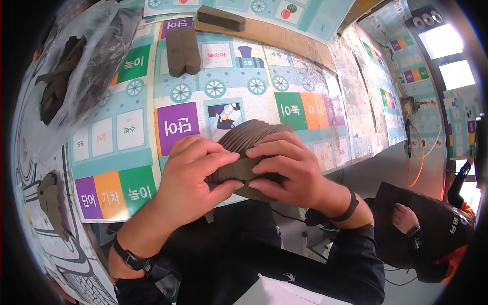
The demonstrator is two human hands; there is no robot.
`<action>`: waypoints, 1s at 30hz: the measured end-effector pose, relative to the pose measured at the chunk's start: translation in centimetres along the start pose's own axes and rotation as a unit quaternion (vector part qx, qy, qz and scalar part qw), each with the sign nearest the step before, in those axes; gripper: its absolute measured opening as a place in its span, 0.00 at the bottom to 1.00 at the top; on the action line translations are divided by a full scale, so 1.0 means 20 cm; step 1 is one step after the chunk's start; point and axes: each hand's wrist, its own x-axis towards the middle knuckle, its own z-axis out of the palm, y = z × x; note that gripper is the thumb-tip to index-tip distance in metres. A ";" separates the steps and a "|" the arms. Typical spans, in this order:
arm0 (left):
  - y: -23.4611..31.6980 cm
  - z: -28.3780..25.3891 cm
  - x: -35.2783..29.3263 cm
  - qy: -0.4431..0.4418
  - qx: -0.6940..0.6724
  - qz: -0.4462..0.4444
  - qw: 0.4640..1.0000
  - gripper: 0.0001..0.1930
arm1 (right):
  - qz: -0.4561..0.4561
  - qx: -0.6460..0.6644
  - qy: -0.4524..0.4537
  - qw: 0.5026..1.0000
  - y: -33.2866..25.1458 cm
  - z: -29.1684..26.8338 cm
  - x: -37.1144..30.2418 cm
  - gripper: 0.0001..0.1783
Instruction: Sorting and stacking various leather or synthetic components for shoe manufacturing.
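A thick stack of thin grey-brown flat pieces (249, 134) is held between my two hands at the table's near edge, its layers fanned out in a curve. My left hand (193, 168) grips its left side, with thumb and index finger pinching near the front. From the right, my right hand (292, 170) closes round the same stack, fingers bent over its face and thumb underneath. The fingertips of both hands nearly meet. Part of the stack is hidden behind the fingers, and the material of the pieces is unclear.
Printed picture sheets (175, 127) cover the table. Beyond my hands lie two joined bundles of similar pieces (183, 53) and another bundle (221, 18) on a brown strip (284, 38). A clear plastic bag (96, 56) with dark pieces sits left. Another person's hand (405, 218) shows right.
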 end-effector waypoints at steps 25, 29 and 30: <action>-0.02 -0.01 0.02 -0.004 -0.017 0.011 1.000 0.23 | 0.009 0.000 0.014 1.000 0.00 0.01 0.00 0.15; -0.01 0.00 0.02 0.004 -0.012 0.010 1.000 0.23 | 0.016 0.002 0.012 1.000 0.00 0.01 0.00 0.15; -0.01 0.00 0.02 0.007 -0.007 0.013 1.000 0.23 | 0.016 0.002 0.013 1.000 0.00 0.02 0.00 0.15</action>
